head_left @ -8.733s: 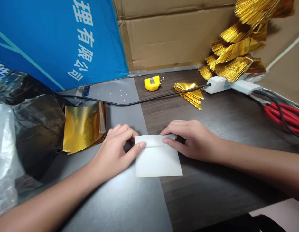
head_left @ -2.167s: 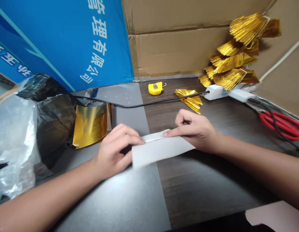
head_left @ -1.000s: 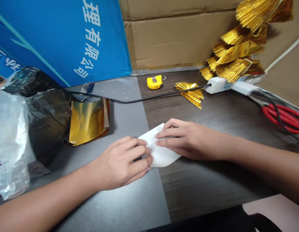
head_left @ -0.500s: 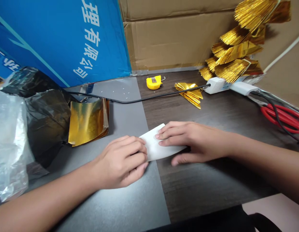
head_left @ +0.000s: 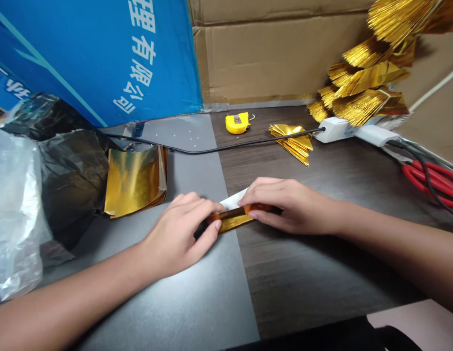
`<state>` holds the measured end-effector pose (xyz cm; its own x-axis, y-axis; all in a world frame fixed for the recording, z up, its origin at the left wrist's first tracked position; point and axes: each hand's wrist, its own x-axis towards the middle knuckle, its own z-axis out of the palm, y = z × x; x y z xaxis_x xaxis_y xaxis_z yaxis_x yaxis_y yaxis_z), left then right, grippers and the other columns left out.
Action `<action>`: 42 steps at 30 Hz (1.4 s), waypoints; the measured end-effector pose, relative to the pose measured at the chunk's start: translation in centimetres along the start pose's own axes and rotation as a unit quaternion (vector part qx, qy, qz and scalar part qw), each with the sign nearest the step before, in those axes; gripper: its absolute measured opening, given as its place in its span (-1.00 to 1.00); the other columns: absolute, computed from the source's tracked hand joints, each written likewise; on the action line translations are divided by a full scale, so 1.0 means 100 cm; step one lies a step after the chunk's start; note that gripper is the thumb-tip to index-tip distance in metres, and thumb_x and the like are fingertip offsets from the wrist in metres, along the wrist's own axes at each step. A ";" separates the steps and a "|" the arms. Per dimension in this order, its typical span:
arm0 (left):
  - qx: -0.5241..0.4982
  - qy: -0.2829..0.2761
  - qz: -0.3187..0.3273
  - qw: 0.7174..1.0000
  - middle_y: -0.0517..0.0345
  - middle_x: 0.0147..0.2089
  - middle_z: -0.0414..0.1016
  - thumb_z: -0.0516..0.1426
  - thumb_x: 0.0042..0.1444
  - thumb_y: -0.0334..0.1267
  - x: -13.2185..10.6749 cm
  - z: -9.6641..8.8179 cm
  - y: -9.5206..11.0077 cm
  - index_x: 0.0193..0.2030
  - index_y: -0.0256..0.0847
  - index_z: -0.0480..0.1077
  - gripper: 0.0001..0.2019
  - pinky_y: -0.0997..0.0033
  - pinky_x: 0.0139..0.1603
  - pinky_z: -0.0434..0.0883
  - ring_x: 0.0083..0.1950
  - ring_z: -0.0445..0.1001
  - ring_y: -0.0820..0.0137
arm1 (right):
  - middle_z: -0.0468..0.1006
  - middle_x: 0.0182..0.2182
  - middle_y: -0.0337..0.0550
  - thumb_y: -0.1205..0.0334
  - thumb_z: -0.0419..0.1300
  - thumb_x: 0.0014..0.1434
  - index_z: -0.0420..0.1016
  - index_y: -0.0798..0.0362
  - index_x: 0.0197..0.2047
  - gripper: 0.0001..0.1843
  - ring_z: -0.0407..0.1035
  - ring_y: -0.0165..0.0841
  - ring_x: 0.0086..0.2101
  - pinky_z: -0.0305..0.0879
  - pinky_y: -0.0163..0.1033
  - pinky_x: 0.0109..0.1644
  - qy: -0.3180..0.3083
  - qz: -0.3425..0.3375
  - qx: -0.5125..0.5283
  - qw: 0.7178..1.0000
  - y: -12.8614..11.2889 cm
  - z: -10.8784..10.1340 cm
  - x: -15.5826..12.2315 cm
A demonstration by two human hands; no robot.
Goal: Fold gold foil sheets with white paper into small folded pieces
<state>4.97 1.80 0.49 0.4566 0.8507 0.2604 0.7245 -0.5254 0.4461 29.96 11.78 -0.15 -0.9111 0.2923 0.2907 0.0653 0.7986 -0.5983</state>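
Note:
A narrow folded strip of foil paper (head_left: pixel 234 219), gold on one face and white on the other, lies on the table between my hands. My left hand (head_left: pixel 178 234) pinches its left end with thumb and fingers closed. My right hand (head_left: pixel 285 204) presses its right end with the fingertips curled over the fold. A white edge of the strip shows behind the gold face. A stack of flat gold foil sheets (head_left: pixel 134 180) lies to the left of my left hand.
A black cable (head_left: pixel 211 148) crosses the table behind the hands. Behind it are a yellow tape measure (head_left: pixel 238 123), a folded gold fan (head_left: pixel 294 142), a white power strip (head_left: pixel 343 130) and a pile of gold fans (head_left: pixel 368 83). Red-handled scissors (head_left: pixel 431 180) lie right; plastic bags (head_left: pixel 32 195) left.
The white sheet has been folded again into a thin strip with its gold face now turned up. Both hands have closed in on its ends.

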 end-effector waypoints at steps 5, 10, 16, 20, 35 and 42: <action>0.022 -0.015 -0.047 0.999 0.24 -0.36 0.50 0.08 0.29 -0.29 -0.001 0.001 0.000 0.08 -0.20 0.37 -0.75 0.34 -0.20 0.25 -0.27 0.41 0.38 | 0.59 -0.14 -0.05 0.38 0.13 0.36 0.51 0.10 0.03 -0.78 0.41 -0.30 -0.13 0.41 -0.16 -0.02 0.029 -0.022 -0.043 0.998 0.005 0.007 0.003; 0.025 -0.026 -0.041 0.999 0.23 -0.39 0.47 0.06 0.27 -0.29 -0.001 0.001 0.000 0.09 -0.20 0.37 -0.73 0.33 -0.25 0.18 -0.31 0.37 0.37 | 0.57 -0.11 -0.02 0.39 0.12 0.36 0.54 0.09 -0.01 -0.78 0.38 -0.27 -0.10 0.41 -0.11 -0.01 0.026 -0.034 -0.047 0.998 0.007 0.009 0.003; -0.009 -0.009 -0.064 0.998 0.23 -0.43 0.42 -0.04 0.19 -0.38 -0.002 0.001 -0.004 -0.09 -0.19 0.43 -0.74 0.32 -0.26 0.18 -0.35 0.33 0.39 | 0.55 -0.07 0.03 0.38 0.14 0.35 0.57 0.13 -0.01 -0.79 0.34 -0.24 -0.10 0.39 -0.11 -0.01 -0.002 -0.055 -0.083 0.995 0.009 0.007 0.001; -0.010 0.002 -0.069 0.998 0.23 -0.42 0.43 -0.06 0.19 -0.44 -0.001 -0.003 -0.008 -0.21 -0.20 0.44 -0.75 0.33 -0.28 0.20 -0.36 0.34 0.41 | 0.55 -0.06 0.02 0.37 0.13 0.37 0.55 0.11 0.03 -0.77 0.34 -0.23 -0.09 0.39 -0.11 -0.01 -0.022 -0.063 -0.106 0.992 0.007 0.005 0.001; 0.076 0.023 0.094 0.992 0.14 -0.23 0.58 0.02 0.25 -0.49 -0.002 -0.003 -0.011 -0.19 -0.16 0.56 -0.71 0.33 -0.26 0.25 -0.24 0.37 0.38 | 0.57 -0.10 -0.01 0.33 0.15 0.37 0.57 0.05 -0.03 -0.80 0.39 -0.26 -0.15 0.40 -0.14 -0.09 -0.007 -0.066 -0.125 0.990 0.007 0.006 0.003; 0.095 0.023 0.098 0.990 0.15 -0.25 0.58 0.04 0.26 -0.48 -0.001 -0.004 -0.011 -0.20 -0.15 0.57 -0.72 0.35 -0.29 0.26 -0.28 0.36 0.38 | 0.58 -0.13 -0.04 0.32 0.19 0.35 0.60 0.03 -0.05 -0.82 0.41 -0.29 -0.16 0.43 -0.16 -0.09 0.029 -0.048 -0.093 0.994 0.009 0.008 0.004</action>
<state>3.93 2.33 0.29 0.5769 0.7297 0.3671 0.7108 -0.6699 0.2144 29.31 12.19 -1.20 -0.8923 0.2356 0.3851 0.0587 0.9064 -0.4184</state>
